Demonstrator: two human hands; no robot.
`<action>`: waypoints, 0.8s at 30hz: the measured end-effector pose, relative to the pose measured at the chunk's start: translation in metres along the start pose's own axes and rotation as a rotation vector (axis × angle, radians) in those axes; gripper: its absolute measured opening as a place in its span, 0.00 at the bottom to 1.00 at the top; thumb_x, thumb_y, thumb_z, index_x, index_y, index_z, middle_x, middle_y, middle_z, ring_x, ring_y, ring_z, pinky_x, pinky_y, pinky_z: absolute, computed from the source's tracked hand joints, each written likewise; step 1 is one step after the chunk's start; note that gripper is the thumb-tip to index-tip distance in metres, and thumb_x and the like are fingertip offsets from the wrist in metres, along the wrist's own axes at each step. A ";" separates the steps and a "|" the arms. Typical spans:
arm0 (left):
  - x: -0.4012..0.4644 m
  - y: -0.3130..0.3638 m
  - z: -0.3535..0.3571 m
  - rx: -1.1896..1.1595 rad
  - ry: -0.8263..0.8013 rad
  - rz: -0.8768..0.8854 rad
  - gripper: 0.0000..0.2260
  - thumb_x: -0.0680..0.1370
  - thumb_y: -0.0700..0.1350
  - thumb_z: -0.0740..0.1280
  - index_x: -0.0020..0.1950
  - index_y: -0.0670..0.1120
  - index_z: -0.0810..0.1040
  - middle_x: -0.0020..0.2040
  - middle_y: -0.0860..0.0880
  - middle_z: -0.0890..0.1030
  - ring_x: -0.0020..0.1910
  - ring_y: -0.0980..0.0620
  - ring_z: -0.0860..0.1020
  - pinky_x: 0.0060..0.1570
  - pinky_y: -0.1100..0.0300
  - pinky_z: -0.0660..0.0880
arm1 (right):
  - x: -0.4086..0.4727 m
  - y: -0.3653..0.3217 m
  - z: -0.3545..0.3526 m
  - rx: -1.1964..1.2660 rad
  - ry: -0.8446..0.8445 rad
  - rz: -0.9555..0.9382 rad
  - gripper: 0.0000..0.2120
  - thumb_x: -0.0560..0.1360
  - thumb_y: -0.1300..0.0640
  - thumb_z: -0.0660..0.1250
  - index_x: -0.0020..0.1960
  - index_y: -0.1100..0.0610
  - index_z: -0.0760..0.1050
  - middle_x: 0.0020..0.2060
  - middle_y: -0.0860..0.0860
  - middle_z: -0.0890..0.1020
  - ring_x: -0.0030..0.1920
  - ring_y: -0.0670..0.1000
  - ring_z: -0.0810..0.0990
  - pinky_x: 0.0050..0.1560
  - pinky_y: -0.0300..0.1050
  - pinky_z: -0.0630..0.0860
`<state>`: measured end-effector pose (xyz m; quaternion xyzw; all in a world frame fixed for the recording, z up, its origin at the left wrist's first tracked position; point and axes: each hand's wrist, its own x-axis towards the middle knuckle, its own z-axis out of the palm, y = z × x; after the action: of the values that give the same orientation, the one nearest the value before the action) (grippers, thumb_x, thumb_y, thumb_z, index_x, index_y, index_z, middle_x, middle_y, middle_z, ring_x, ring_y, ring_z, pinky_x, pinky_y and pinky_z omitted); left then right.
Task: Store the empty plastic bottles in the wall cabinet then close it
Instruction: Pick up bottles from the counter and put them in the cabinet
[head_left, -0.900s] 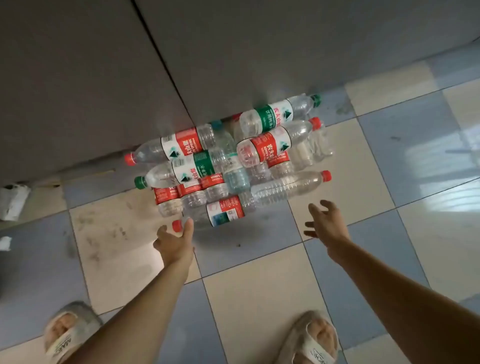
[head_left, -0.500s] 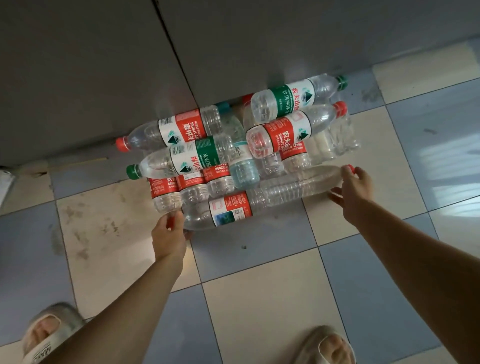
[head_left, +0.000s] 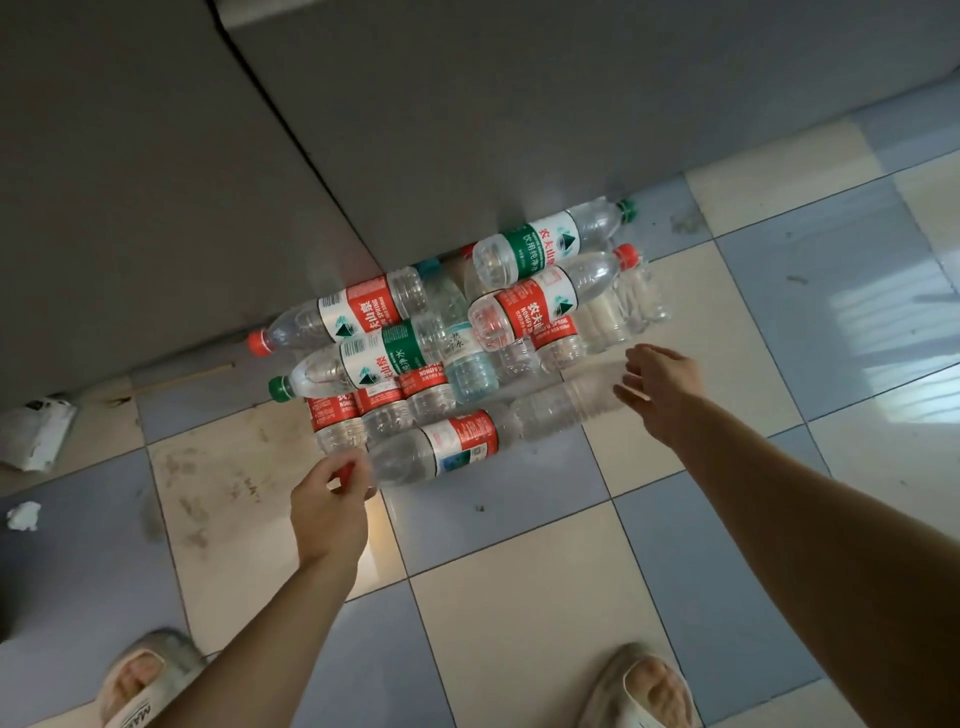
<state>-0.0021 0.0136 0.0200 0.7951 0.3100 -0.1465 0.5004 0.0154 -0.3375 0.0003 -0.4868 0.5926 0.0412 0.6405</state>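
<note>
Gathering step, nothing lifted yet: long clear plastic bottle with a red-and-white label (head_left: 467, 439) lying at the front of a stack of empty clear bottles (head_left: 457, 332) on the checkered blue-and-cream tile floor (head_left: 519, 597), against the grey cabinet doors (head_left: 467, 114). Left hand (head_left: 328, 506) pinching its red-capped end; right hand (head_left: 662, 387) spread loosely at the far end, contact unclear. Next: firm grip both ends, lift level. Loose neighbours likely to roll; doors shut. Crumpled white paper (head_left: 23, 515) and beige slippers (head_left: 641, 686) nearby.
</note>
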 end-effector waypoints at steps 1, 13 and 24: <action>-0.003 0.011 0.001 0.042 -0.021 0.057 0.08 0.79 0.41 0.71 0.48 0.55 0.82 0.50 0.50 0.83 0.47 0.48 0.83 0.51 0.54 0.80 | -0.003 0.001 0.001 -0.012 -0.001 0.017 0.14 0.80 0.63 0.67 0.65 0.63 0.75 0.48 0.58 0.76 0.48 0.55 0.77 0.38 0.45 0.79; -0.037 0.076 0.052 0.351 -0.299 0.921 0.11 0.75 0.41 0.74 0.57 0.42 0.83 0.57 0.49 0.78 0.58 0.51 0.76 0.59 0.63 0.73 | 0.043 0.037 -0.032 -0.075 0.144 0.020 0.26 0.78 0.52 0.70 0.71 0.58 0.65 0.56 0.58 0.75 0.53 0.57 0.80 0.40 0.47 0.83; -0.051 0.075 0.061 0.438 -0.418 0.821 0.17 0.73 0.48 0.74 0.60 0.46 0.81 0.58 0.50 0.76 0.58 0.52 0.74 0.57 0.75 0.67 | 0.027 0.016 -0.046 0.105 -0.016 0.000 0.12 0.75 0.60 0.75 0.56 0.62 0.77 0.41 0.55 0.75 0.33 0.47 0.70 0.27 0.37 0.70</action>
<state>0.0117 -0.0807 0.0725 0.8912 -0.1728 -0.1552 0.3897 -0.0198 -0.3741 -0.0226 -0.4520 0.5887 0.0142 0.6700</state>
